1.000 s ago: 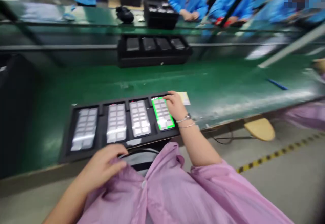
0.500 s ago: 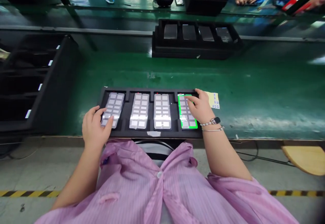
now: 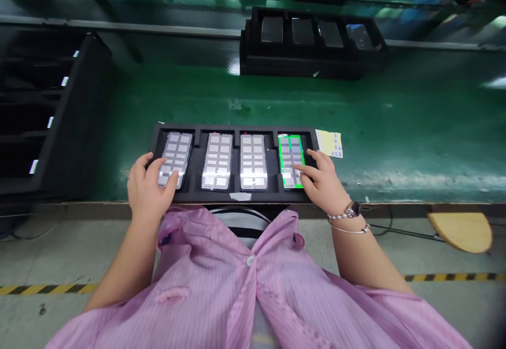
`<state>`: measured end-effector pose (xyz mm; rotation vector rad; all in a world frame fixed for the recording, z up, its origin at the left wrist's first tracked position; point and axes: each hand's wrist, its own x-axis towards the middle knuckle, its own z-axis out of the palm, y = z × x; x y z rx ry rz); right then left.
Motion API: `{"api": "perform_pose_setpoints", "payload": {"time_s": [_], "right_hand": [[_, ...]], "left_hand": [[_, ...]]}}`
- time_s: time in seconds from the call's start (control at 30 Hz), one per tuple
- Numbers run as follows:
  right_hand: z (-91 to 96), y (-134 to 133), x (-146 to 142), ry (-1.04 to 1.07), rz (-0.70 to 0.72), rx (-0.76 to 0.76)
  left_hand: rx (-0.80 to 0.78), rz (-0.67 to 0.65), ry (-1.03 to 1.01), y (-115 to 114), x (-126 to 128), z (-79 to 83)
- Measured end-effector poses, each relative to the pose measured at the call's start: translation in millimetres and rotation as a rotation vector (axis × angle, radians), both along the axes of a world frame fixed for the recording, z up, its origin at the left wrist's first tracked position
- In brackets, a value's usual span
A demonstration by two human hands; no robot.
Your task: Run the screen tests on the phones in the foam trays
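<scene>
A black tray (image 3: pixel 195 180) lies at the near edge of the green belt with several phone-sized panels in its slots. My left hand (image 3: pixel 148 188) rests on the tray's left end, thumb and fingers touching the leftmost silver panel (image 3: pixel 174 155), fingers apart. My right hand (image 3: pixel 322 183) lies at the tray's right end, fingers stretched out and touching the lower part of the green-edged panel (image 3: pixel 290 151). Two more silver panels (image 3: pixel 216 160) sit between. A yellowish label sheet (image 3: pixel 330 142) lies just right of the tray.
A second black tray (image 3: pixel 312 67) with dark panels stands farther back on the green belt (image 3: pixel 395 127). Stacked black trays (image 3: pixel 59 122) fill the left side. A wooden stool seat (image 3: pixel 460 230) is at the right, below the table edge. Other people's hands show at the top right.
The view swung left and down. My left hand rose from my lap to the leftmost panel. My right hand slid from the top of the green-edged panel toward its lower end.
</scene>
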<state>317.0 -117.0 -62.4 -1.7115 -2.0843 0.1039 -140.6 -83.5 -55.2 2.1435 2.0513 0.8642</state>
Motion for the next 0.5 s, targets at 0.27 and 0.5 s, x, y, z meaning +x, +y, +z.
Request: {"api": "perform_pose_setpoints", "payload": {"time_s": [0.27,0.5], "right_hand": [[10.4,-44,-4,0.038,0.065,-0.018],[14.4,-38,-18,0.033,0.044,0.047]], "left_hand": [[-0.007,-0.036,0.002,-1,-2,0.4],[-0.012,-0.024,0.005,-2,0,1.3]]}}
